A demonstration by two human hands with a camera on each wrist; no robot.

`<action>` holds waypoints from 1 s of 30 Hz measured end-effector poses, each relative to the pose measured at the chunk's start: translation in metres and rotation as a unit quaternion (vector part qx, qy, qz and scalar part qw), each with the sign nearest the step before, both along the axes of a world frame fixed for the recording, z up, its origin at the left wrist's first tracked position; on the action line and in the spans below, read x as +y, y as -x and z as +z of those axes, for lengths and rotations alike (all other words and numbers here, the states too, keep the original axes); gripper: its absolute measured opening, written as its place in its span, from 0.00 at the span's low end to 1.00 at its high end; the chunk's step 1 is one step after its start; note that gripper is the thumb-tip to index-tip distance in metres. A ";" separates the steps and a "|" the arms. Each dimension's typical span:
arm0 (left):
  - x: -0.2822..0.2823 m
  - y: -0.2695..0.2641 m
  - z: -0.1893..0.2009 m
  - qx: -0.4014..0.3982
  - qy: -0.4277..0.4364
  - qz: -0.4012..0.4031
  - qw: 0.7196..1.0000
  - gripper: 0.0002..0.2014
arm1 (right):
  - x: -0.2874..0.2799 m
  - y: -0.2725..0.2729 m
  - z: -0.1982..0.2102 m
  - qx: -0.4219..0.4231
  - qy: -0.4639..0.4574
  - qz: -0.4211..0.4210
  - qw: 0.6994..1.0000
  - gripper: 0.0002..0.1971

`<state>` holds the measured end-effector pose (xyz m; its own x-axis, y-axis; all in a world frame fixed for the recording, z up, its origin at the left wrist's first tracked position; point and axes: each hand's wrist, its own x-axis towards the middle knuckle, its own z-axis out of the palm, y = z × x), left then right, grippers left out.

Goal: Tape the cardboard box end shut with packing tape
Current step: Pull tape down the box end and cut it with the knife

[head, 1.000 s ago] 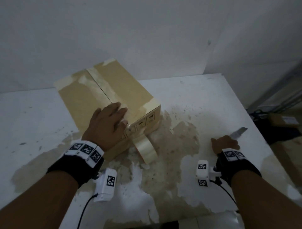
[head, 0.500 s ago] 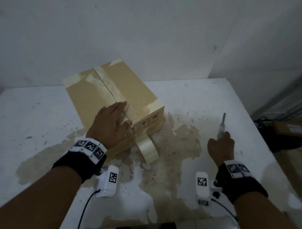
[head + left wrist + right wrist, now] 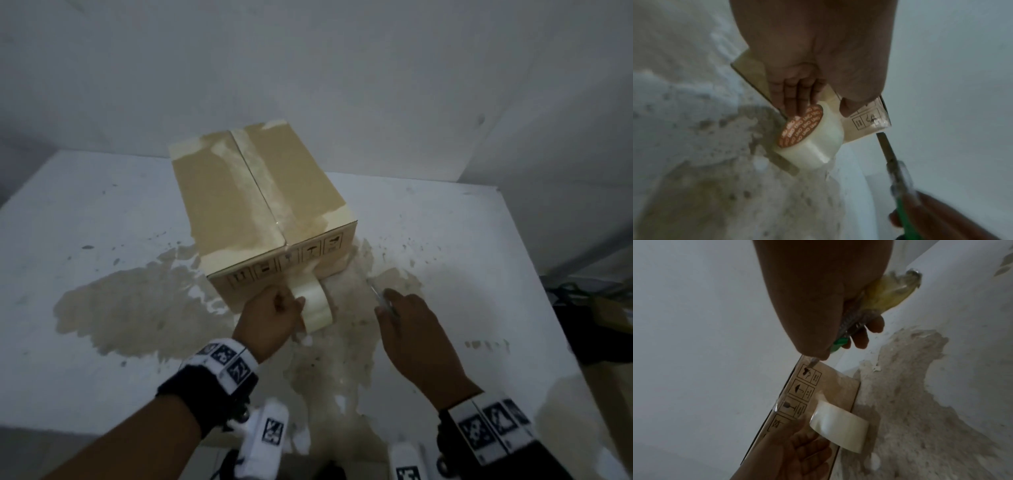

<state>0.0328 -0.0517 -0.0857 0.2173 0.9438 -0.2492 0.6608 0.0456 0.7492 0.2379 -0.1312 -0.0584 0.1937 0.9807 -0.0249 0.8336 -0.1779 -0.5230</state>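
Observation:
A cardboard box [image 3: 219, 192] stands on the white table [image 3: 102, 240], with clear tape along its top seam. The tape runs down the near face to a roll of packing tape [image 3: 313, 305] that hangs against that face. My left hand [image 3: 270, 318] holds the roll [image 3: 813, 139], fingers at the brown core and thumb over the top. My right hand [image 3: 411, 325] grips a green-handled utility knife [image 3: 376, 293]. Its blade [image 3: 888, 151] points at the right of the box's near face [image 3: 824, 386], right of the roll [image 3: 838, 426].
The tabletop has wide brown patches of peeled paint [image 3: 137, 308] around the box. The table's right edge [image 3: 534, 274] drops to a floor with dark clutter [image 3: 599, 325]. A pale wall stands close behind the box.
My left hand has come off the box top and down onto the tape roll at the near face. My right hand has swung the knife in from the right, blade now towards the box.

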 end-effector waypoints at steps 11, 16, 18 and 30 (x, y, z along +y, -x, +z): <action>0.004 -0.028 -0.026 -0.240 0.205 0.217 0.924 0.45 | 0.017 -0.003 0.022 -0.092 0.047 0.162 0.981 0.21; -0.003 -0.028 -0.024 -0.220 0.169 0.217 0.936 0.33 | 0.018 0.001 0.031 -0.106 0.037 0.184 0.977 0.19; -0.006 -0.031 -0.023 -0.214 0.160 0.220 0.938 0.27 | 0.020 0.001 0.035 -0.119 0.038 0.197 0.972 0.18; -0.011 -0.046 -0.018 -0.234 0.162 0.257 0.924 0.21 | 0.042 0.014 0.045 -0.231 0.025 0.245 0.941 0.18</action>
<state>0.0791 -0.0628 -0.1038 -0.0829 0.8449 -0.5285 0.0962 0.5347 0.8396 0.2237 -0.0888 -0.0134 -0.2799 0.9551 -0.0973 0.9584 0.2721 -0.0856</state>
